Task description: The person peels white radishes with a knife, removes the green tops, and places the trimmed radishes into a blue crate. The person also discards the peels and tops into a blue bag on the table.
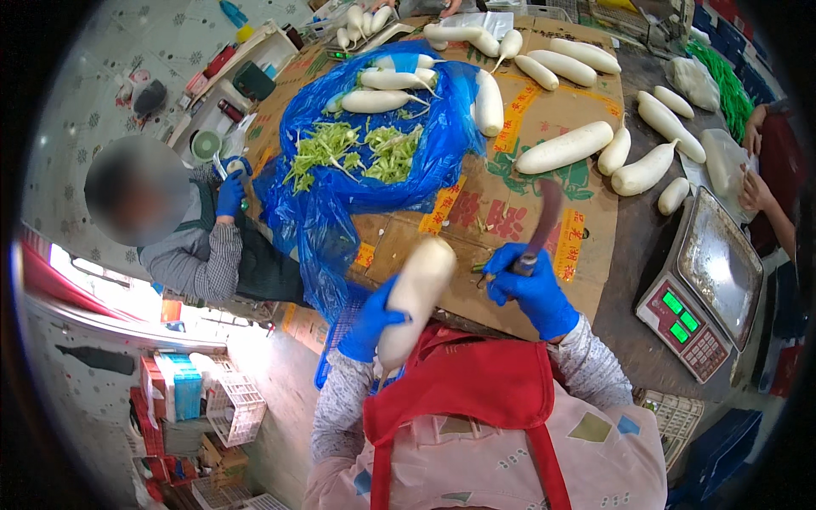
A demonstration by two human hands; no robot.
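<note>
Both of my hands wear blue gloves. In my left hand (371, 321) I grip a large white daikon radish (418, 293), tilted, its top end reaching over the near edge of the table. My right hand (529, 285) is wrapped round the handle of a knife (544, 223), whose curved, brownish blade points up and away from me. Blade and radish are apart. Beyond them a blue plastic bag (319, 217) lies spread out, bearing trimmed green leaves (393, 153) and several radishes (374, 102) with leaf stubs.
More daikon radishes (564, 148) lie on the cardboard (493, 200) and at the table's right. A digital scale (687, 314) stands at the right edge. A gloved co-worker (217, 246) works at the left; another person's hands (752, 183) are at the far right. A blue basket (344, 319) sits beside my left arm.
</note>
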